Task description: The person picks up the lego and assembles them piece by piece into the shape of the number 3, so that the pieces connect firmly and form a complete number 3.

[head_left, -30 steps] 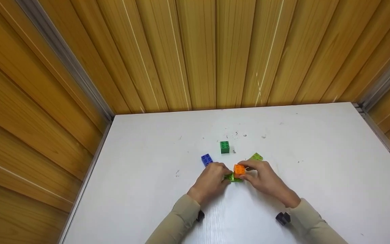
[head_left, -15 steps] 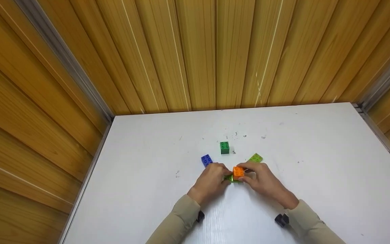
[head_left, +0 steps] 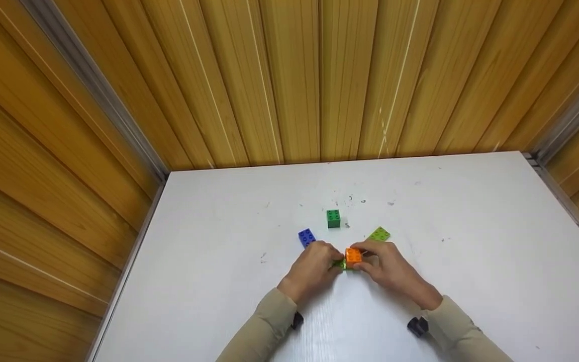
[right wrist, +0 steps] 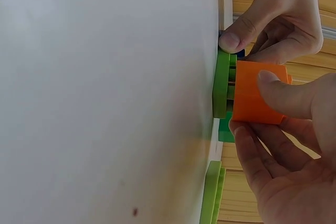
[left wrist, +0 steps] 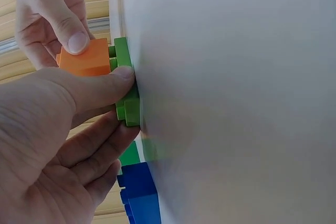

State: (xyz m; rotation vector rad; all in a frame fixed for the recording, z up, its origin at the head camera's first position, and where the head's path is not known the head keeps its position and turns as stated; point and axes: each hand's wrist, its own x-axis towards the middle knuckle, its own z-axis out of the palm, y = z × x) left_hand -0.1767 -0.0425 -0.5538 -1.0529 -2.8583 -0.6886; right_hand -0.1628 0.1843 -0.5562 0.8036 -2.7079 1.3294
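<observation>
With its thumb and fingers, my left hand (head_left: 312,266) pinches one end of a light green flat toy brick (right wrist: 221,87) that lies on the white table. My right hand (head_left: 390,269) holds an orange toy brick (head_left: 353,257) by its sides, right over the green brick's other end. In the right wrist view a slim gap with green studs (right wrist: 231,92) shows between the two bricks. Whether the studs touch the orange brick's underside I cannot tell. Just beyond my left hand lies a blue brick (head_left: 306,237), partly hidden by it in the head view.
A dark green brick (head_left: 333,218) stands farther back on the white table (head_left: 219,226). Another light green flat brick (head_left: 380,234) lies beyond my right hand. Wood-patterned panels (head_left: 294,80) rise behind the table's far edge and along its sides.
My right hand has shifted slightly left and nearer to me with the orange brick, over the flat green one. My left hand has stayed nearly still.
</observation>
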